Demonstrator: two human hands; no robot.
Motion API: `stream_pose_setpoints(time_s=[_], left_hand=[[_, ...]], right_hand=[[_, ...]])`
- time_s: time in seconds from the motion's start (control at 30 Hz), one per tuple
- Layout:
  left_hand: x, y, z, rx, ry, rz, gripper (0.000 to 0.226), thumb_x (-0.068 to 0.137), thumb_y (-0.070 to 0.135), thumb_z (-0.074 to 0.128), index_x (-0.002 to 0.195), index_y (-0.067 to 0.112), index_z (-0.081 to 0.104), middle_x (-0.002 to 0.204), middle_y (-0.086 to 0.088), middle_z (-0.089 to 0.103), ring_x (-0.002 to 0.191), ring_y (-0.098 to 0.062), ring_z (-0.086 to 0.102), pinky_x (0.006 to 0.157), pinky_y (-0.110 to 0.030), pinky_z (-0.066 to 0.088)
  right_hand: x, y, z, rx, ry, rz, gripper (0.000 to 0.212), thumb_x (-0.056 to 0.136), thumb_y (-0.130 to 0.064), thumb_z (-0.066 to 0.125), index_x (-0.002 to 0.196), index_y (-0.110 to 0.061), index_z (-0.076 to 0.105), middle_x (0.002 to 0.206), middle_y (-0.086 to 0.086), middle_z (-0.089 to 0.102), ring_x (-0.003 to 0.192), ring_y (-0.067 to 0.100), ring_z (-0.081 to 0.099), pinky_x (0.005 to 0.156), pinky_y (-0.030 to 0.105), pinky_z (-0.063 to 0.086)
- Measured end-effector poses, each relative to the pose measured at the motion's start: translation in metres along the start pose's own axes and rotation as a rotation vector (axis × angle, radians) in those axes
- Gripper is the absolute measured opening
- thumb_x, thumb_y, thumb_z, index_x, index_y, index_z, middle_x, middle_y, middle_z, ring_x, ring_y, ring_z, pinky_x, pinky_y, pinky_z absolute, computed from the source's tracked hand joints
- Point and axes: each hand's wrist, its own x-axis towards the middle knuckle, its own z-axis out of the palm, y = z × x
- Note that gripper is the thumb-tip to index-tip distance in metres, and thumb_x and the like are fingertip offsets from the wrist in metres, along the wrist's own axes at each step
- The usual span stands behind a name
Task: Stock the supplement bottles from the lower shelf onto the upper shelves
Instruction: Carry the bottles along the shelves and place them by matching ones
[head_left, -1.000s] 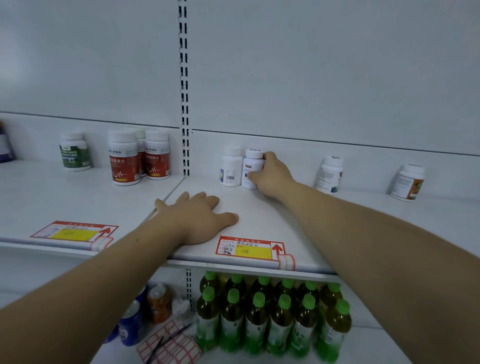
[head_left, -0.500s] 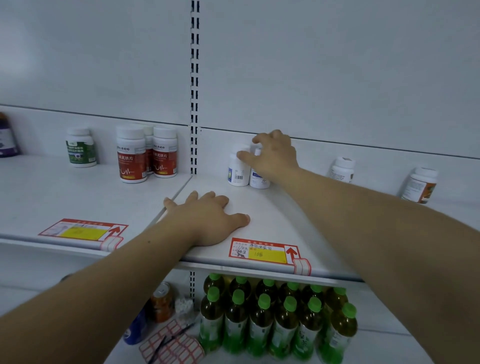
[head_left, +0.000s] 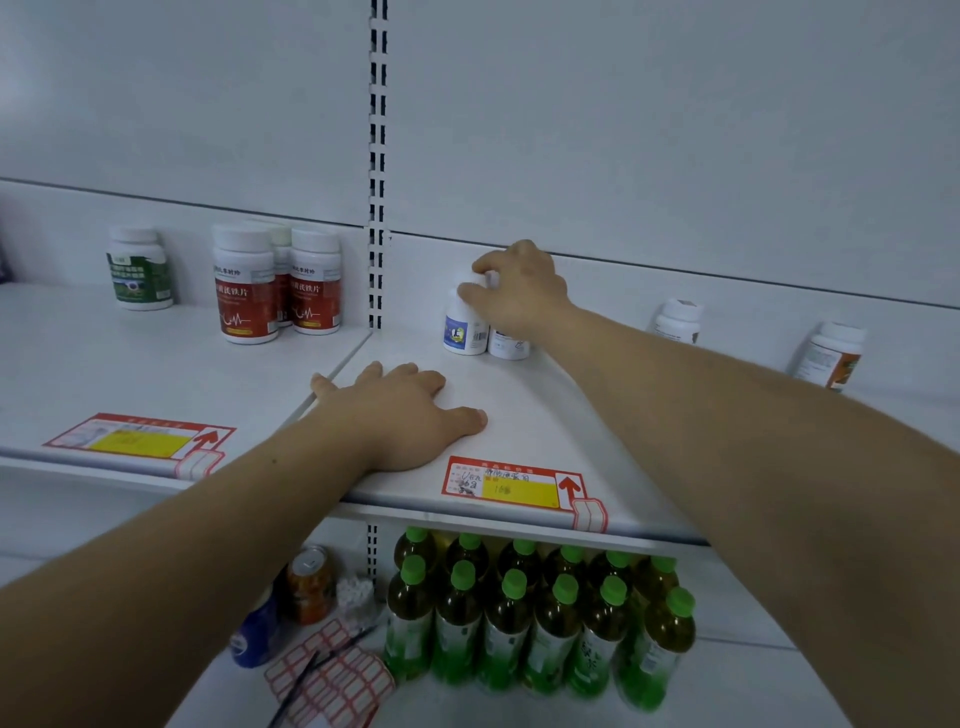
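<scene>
White bottle (head_left: 464, 327) pinched at cap by curled right hand (head_left: 522, 293) fingers; left hand (head_left: 400, 415) flat on shelf (head_left: 545, 415), fingers spread.

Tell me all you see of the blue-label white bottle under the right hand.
The blue-label bottle looks like white plastic, with a white cap and a barcode on the label. It stands upright on the shelf near the back wall, close against a second bottle. The right hand pinches its cap.
</scene>
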Motion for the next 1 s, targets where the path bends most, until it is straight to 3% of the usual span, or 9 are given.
stream_pose_setpoints(time_s=[0.07, 0.23, 0.37, 0.5, 0.63, 0.73, 0.83, 1.0], left_hand=[[0.000, 0.000, 0.000, -0.003, 0.002, 0.000, 0.081, 0.077, 0.081, 0.024, 0.145, 0.037, 0.022, 0.156, 0.009, 0.016, 0.144, -0.024, 0.008, 0.107, -0.067, 0.002], [-0.001, 0.001, -0.001, -0.012, -0.001, 0.003, 0.081, 0.078, 0.081, 0.024, 0.145, 0.036, 0.023, 0.156, 0.009, 0.017, 0.144, -0.024, 0.009, 0.106, -0.067, 0.001], [-0.002, 0.000, 0.000, -0.014, 0.009, 0.008, 0.080, 0.077, 0.081, 0.025, 0.144, 0.036, 0.026, 0.155, 0.009, 0.019, 0.143, -0.024, 0.011, 0.106, -0.067, 0.002], [-0.002, 0.001, -0.001, -0.014, 0.006, 0.009, 0.080, 0.078, 0.080, 0.025, 0.144, 0.036, 0.026, 0.155, 0.008, 0.020, 0.143, -0.024, 0.012, 0.107, -0.068, 0.003], [-0.002, 0.001, -0.001, -0.017, 0.005, 0.006, 0.080, 0.078, 0.080, 0.025, 0.145, 0.036, 0.024, 0.156, 0.008, 0.018, 0.144, -0.024, 0.010, 0.107, -0.067, 0.002], [-0.003, 0.001, -0.001, -0.022, 0.008, 0.004, 0.080, 0.078, 0.080, 0.025, 0.145, 0.036, 0.024, 0.156, 0.008, 0.018, 0.144, -0.024, 0.010, 0.107, -0.067, 0.002], [-0.003, 0.001, -0.002, -0.021, 0.007, 0.004, 0.080, 0.078, 0.080, 0.026, 0.145, 0.036, 0.024, 0.155, 0.008, 0.018, 0.144, -0.024, 0.010, 0.106, -0.067, 0.002], [-0.003, 0.002, -0.001, -0.018, 0.003, 0.005, 0.080, 0.079, 0.080, 0.026, 0.145, 0.035, 0.025, 0.155, 0.007, 0.020, 0.143, -0.024, 0.011, 0.107, -0.067, 0.003]], right_hand=[[0.000, 0.001, 0.000, 0.003, 0.007, 0.007, 0.040, 0.087, -0.050, 0.051, 0.123, -0.034, 0.056, 0.128, -0.001, 0.045, 0.127, 0.022, 0.033, 0.097, 0.038, 0.033], [-0.001, 0.000, -0.001, 0.008, -0.042, 0.001, 0.037, 0.093, -0.030, 0.043, 0.128, -0.035, 0.053, 0.131, -0.007, 0.053, 0.128, 0.023, 0.034, 0.099, 0.037, 0.034], [-0.006, 0.007, -0.005, 0.155, 0.034, 0.014, 0.045, 0.089, -0.019, 0.045, 0.134, -0.023, 0.049, 0.136, 0.005, 0.046, 0.130, 0.024, 0.035, 0.104, 0.035, 0.033], [-0.011, 0.024, -0.011, 0.136, 0.022, 0.026, 0.041, 0.087, -0.009, 0.043, 0.125, -0.014, 0.058, 0.133, 0.009, 0.051, 0.125, 0.025, 0.044, 0.096, 0.026, 0.033], [-0.011, 0.031, -0.016, 0.109, 0.045, 0.058, 0.028, 0.088, -0.028, 0.056, 0.112, -0.017, 0.066, 0.119, 0.012, 0.049, 0.112, 0.024, 0.048, 0.087, 0.027, 0.038], [-0.011, 0.030, -0.016, 0.125, 0.015, 0.057, 0.022, 0.088, -0.020, 0.047, 0.084, -0.013, 0.067, 0.100, 0.012, 0.053, 0.096, 0.031, 0.050, 0.069, 0.028, 0.039], [-0.012, 0.030, -0.016, 0.157, 0.065, 0.078, 0.019, 0.087, -0.027, 0.055, 0.100, -0.018, 0.066, 0.113, 0.008, 0.053, 0.098, 0.023, 0.053, 0.078, 0.026, 0.038], [-0.009, 0.030, -0.014, 0.180, 0.082, 0.094, 0.021, 0.088, -0.028, 0.054, 0.102, -0.017, 0.065, 0.111, 0.003, 0.062, 0.102, 0.021, 0.055, 0.076, 0.025, 0.037]])
